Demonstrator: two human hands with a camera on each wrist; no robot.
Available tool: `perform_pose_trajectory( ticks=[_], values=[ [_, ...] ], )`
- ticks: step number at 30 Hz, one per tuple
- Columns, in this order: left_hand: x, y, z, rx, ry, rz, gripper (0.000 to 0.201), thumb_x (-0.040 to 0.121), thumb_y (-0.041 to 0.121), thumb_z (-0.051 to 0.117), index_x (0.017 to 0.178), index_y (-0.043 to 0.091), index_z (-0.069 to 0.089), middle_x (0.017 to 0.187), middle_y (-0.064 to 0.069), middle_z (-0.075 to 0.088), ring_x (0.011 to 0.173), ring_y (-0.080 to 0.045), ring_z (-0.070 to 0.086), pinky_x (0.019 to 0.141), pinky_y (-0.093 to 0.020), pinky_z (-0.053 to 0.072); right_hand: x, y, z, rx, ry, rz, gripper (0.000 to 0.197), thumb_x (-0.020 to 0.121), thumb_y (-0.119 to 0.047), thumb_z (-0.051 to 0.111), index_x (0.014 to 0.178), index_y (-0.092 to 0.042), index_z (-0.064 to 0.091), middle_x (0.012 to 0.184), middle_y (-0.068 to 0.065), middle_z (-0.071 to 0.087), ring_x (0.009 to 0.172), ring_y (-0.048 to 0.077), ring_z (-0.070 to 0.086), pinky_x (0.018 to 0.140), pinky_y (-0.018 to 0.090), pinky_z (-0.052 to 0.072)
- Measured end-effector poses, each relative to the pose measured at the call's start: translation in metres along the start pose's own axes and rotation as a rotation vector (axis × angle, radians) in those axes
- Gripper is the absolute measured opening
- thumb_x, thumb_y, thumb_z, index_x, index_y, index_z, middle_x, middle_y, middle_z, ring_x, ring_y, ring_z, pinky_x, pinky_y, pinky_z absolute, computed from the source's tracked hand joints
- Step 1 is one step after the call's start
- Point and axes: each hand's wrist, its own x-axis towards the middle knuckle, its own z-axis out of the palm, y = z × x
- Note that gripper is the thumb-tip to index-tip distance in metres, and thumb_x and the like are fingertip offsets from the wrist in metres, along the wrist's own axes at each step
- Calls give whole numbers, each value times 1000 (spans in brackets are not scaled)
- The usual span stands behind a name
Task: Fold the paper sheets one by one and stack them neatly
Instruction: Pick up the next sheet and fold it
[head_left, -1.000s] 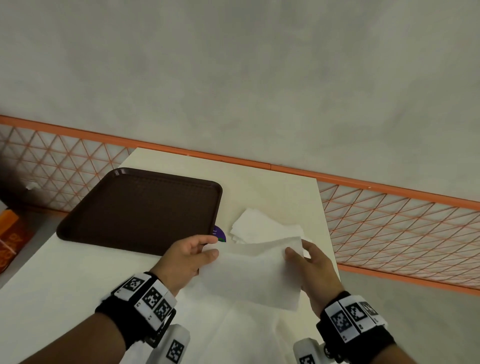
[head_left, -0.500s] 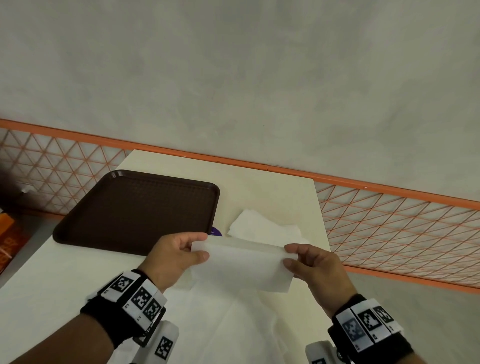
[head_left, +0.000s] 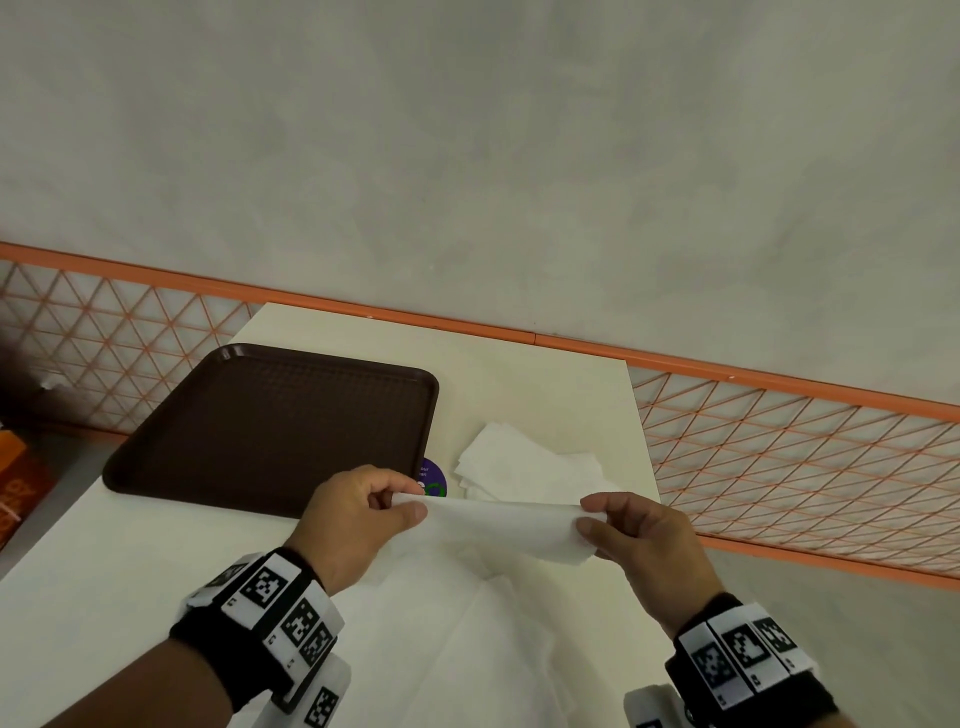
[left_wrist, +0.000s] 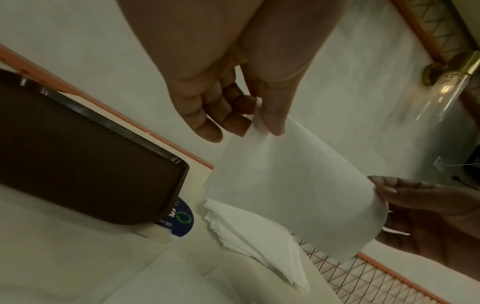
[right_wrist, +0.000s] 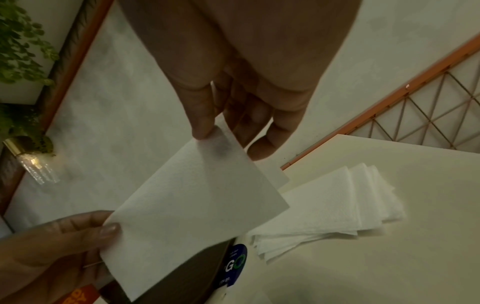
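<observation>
Brown tray (head_left: 270, 426) on cream table (head_left: 545, 395); purple sticker (head_left: 434, 475) beside tray

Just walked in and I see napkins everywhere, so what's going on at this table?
A person is folding paper sheets. Both hands hold one white sheet above the table: the left hand pinches its left end, the right hand pinches its right end, and it is doubled over between them. Behind it a loose stack of folded sheets lies on the table, next to a brown tray. More flat white paper lies near the wrists.
</observation>
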Motion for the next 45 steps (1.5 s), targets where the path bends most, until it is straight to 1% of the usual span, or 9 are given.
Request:
perform_pose_trajectory(
  ticks=[7, 10, 14, 18, 21, 25, 30, 36, 45],
  values=[
    [2, 18, -3, 15, 18, 62, 14, 73, 19, 82, 75, 28, 71, 87, 4, 59, 75, -17, 61, 70, -28, 56, -1, -7, -2, 50, 18, 34, 12, 83, 3, 68, 88, -7, 72, 84, 17, 68, 79, 24, 61, 83, 46, 54],
    [2, 26, -4, 72, 39, 115, 14, 73, 18, 82, 75, 27, 71, 92, 12, 57, 84, -6, 59, 73, -14, 46, -2, -10, -5, 26, 13, 58, 9, 84, -4, 70, 90, -10, 72, 84, 11, 68, 77, 25, 62, 80, 44, 55],
    [0, 36, -5, 116, -20, 222, 11, 76, 16, 79, 77, 24, 71, 87, 15, 64, 83, 3, 60, 71, -8, 44, -5, -8, -9, -475, 32, -46, 35, 75, -38, 78, 107, -32, 65, 104, -8, 64, 90, 10, 64, 74, 25, 51],
    [-5, 47, 2, 201, -115, 256, 5, 82, 23, 74, 80, 26, 70, 75, 13, 66, 71, -1, 61, 64, -11, 46, -16, -21, 17, -717, -223, -292, 65, 72, -52, 77, 129, -39, 49, 128, -26, 46, 115, -7, 44, 96, 6, 32],
    [-8, 53, 8, 308, -175, 290, 2, 86, 29, 69, 88, 29, 68, 79, 14, 65, 76, -3, 62, 70, -16, 51, -17, -26, 47, -831, -356, -324, 59, 79, -54, 68, 132, -38, 48, 131, -23, 51, 119, -1, 46, 105, 21, 37],
    [-9, 56, 1, 351, -201, 316, 0, 87, 31, 68, 87, 31, 68, 78, 13, 66, 74, -4, 63, 73, -24, 56, -14, -27, 61, -887, -333, -443, 23, 93, -43, 55, 108, -30, 65, 100, -9, 70, 92, 14, 62, 84, 33, 49],
    [-7, 50, -19, 404, -220, 305, 11, 84, 35, 70, 93, 29, 68, 88, 15, 66, 83, -2, 63, 78, -26, 56, -13, -24, 42, -976, -317, -440, 28, 97, -42, 46, 103, -22, 65, 92, -2, 71, 84, 17, 63, 77, 33, 50],
    [-11, 75, 5, 854, -330, 558, 44, 89, 58, 50, 124, 32, 57, 117, 15, 60, 105, -6, 54, 98, -25, 36, -15, -37, 50, -1139, -351, -479, 26, 98, -40, 45, 112, -31, 66, 100, -4, 71, 93, 19, 62, 73, 27, 42],
    [-4, 75, 9, 824, -402, 432, 24, 97, 41, 46, 105, 26, 63, 101, 8, 64, 92, -10, 59, 88, -33, 49, -16, -44, 38, -943, -331, -249, 19, 82, -46, 67, 89, -29, 62, 92, -8, 68, 79, 11, 61, 73, 27, 51]
  ],
)
